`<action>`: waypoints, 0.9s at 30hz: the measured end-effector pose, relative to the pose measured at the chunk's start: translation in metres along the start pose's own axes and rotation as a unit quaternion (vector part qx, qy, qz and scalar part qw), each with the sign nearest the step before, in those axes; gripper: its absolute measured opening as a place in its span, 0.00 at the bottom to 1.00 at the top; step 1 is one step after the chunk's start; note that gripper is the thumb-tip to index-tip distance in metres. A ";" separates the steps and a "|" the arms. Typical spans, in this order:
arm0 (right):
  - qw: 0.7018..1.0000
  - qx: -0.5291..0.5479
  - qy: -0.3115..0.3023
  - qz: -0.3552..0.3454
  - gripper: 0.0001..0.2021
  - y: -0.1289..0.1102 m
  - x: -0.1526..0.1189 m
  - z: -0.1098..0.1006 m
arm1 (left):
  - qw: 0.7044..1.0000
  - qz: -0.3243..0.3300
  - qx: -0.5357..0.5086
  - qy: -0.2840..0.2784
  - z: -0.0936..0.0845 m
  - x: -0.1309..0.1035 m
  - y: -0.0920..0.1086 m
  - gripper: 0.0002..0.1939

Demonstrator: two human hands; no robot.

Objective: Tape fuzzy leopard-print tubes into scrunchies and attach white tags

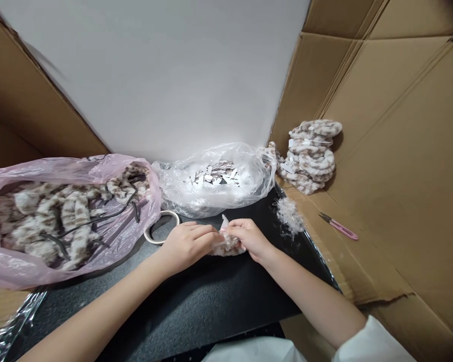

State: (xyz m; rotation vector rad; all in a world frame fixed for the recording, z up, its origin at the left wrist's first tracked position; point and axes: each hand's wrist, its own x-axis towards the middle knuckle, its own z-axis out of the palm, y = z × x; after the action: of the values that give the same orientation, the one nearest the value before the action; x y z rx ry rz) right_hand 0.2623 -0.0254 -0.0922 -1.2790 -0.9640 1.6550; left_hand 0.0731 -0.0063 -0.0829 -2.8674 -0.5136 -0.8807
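Over the dark tabletop (196, 296), both hands meet at a fluffy brown-and-white fabric piece (229, 246). My left hand (191, 244) is closed on its left side, fingertips partly hidden behind the knuckles. My right hand (252, 240) pinches at the upper right of the piece, thumb and forefinger together. A small white strip (225, 221) sticks up between the fingers of the two hands. Which hand grips the strip I cannot tell. Much of the fluffy piece is covered by the hands.
A pink bag (117, 251) of fluffy pieces and dark cords lies left, beside a tape roll (147, 236). Behind sits a clear bag (245, 196) of small tags. Rightward are thread scraps (290, 216), pink thread snips (340, 228), stacked fluffy bands (313, 156) and cardboard walls (407, 151).
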 end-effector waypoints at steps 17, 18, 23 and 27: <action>0.998 0.016 0.018 -0.052 0.10 -0.001 -0.001 -0.002 | 0.912 -0.247 -0.316 -0.079 0.005 0.009 0.005 0.08; 0.998 0.013 0.018 -0.063 0.09 0.000 -0.002 -0.002 | 0.912 -0.250 -0.315 -0.079 0.005 0.009 0.005 0.08; 0.973 -0.060 0.038 -0.220 0.06 0.003 -0.005 -0.001 | 0.906 -0.291 -0.301 -0.067 -0.002 0.012 0.008 0.08; 0.929 -0.152 0.060 -0.331 0.04 0.004 -0.009 0.000 | 0.900 -0.312 -0.296 -0.070 -0.007 0.014 0.012 0.10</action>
State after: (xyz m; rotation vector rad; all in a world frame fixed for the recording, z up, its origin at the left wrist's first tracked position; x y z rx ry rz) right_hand 0.2632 -0.0358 -0.0928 -1.0601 -1.4222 0.9174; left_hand 0.0842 -0.0148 -0.0689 -3.3702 -1.4769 -1.0563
